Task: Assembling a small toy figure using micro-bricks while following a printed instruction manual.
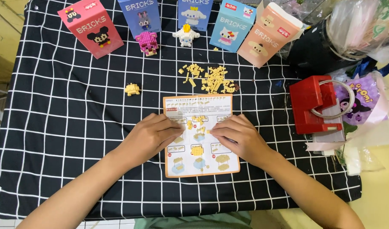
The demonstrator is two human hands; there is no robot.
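Observation:
An instruction sheet (201,165) with an orange border lies on the black cloth with a white grid (67,127). My left hand (150,136) rests palm down on the sheet's left edge, fingers pointing right. My right hand (241,138) rests on its right side, fingertips near a small yellow brick (189,124) lying on the sheet. Neither hand visibly grips anything. A pile of loose yellow bricks (211,78) lies just beyond the sheet. A small yellow built piece (132,89) sits alone to the left.
Several coloured brick boxes stand along the far edge: pink (90,27), blue (140,16), blue (195,12), light blue (232,25), peach (268,34). A pink figure (147,42) and a white figure (186,36) stand before them. A red tape dispenser (315,106) and bags sit right.

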